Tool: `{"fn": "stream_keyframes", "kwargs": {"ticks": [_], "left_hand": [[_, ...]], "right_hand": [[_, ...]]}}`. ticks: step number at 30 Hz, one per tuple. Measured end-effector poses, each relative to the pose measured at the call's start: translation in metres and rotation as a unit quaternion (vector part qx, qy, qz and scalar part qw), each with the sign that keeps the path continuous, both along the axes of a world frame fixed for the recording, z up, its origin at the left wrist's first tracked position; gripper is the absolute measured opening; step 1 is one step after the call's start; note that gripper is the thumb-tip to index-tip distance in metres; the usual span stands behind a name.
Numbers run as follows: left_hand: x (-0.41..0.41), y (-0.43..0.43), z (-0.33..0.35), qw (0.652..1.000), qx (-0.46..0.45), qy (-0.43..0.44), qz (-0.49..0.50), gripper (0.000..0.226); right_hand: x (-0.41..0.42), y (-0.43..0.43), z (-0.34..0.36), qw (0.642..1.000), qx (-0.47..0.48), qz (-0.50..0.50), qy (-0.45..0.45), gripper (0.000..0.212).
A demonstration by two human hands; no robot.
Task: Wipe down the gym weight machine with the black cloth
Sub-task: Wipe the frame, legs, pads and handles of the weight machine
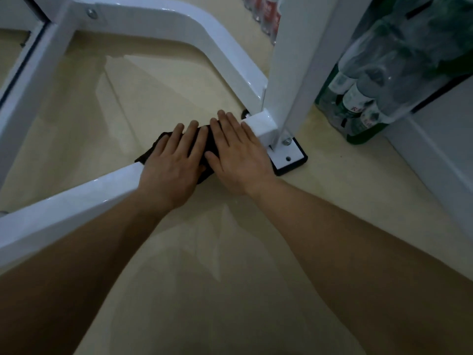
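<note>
The black cloth (206,144) lies draped over the low white bar (64,208) of the weight machine's base frame, close to where the bar meets the white upright post (294,73). My left hand (174,162) presses flat on the cloth with straight fingers. My right hand (238,155) presses flat beside it, fingertips reaching the white joint block (263,124). Most of the cloth is hidden under both hands.
A black-edged foot plate (291,160) with bolts anchors the post to the beige floor (217,265). A curved white frame tube (204,44) runs behind. Shrink-wrapped packs of bottles (371,98) stand at the right by a white wall.
</note>
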State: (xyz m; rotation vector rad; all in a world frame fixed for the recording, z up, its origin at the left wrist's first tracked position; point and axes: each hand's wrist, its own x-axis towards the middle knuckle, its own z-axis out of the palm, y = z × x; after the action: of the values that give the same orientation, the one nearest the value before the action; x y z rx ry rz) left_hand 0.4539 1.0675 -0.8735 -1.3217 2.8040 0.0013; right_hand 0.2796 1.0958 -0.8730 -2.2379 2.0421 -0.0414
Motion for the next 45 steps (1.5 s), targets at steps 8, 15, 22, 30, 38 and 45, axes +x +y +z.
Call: {"fn": "stream_keyframes", "kwargs": {"ticks": [8, 15, 22, 30, 38, 45], "left_hand": [[-0.030, -0.024, -0.007, 0.993, 0.019, 0.009, -0.118, 0.063], [0.004, -0.016, 0.018, 0.978, 0.175, 0.105, -0.053, 0.052], [-0.063, -0.039, 0.027, 0.978, 0.162, 0.068, -0.114, 0.061], [0.013, -0.027, 0.005, 0.984, 0.077, 0.047, -0.154, 0.061], [0.128, 0.002, 0.015, 0.989, 0.097, 0.041, -0.100, 0.079], [0.113, -0.007, 0.019, 0.987, 0.123, 0.097, -0.031, 0.053]], "right_hand": [[-0.007, 0.034, -0.003, 0.981, -0.071, -0.147, -0.102, 0.064], [0.089, 0.043, 0.001, 0.773, -0.001, -0.276, -0.571, 0.067], [0.052, 0.006, -0.020, 0.655, -0.052, -0.364, -0.659, 0.112], [0.116, 0.026, -0.023, 0.632, -0.012, -0.309, -0.711, 0.104], [0.186, 0.074, -0.024, 0.816, 0.050, -0.195, -0.542, 0.083], [0.124, 0.064, -0.016, 0.973, -0.181, -0.043, -0.132, 0.073]]}}
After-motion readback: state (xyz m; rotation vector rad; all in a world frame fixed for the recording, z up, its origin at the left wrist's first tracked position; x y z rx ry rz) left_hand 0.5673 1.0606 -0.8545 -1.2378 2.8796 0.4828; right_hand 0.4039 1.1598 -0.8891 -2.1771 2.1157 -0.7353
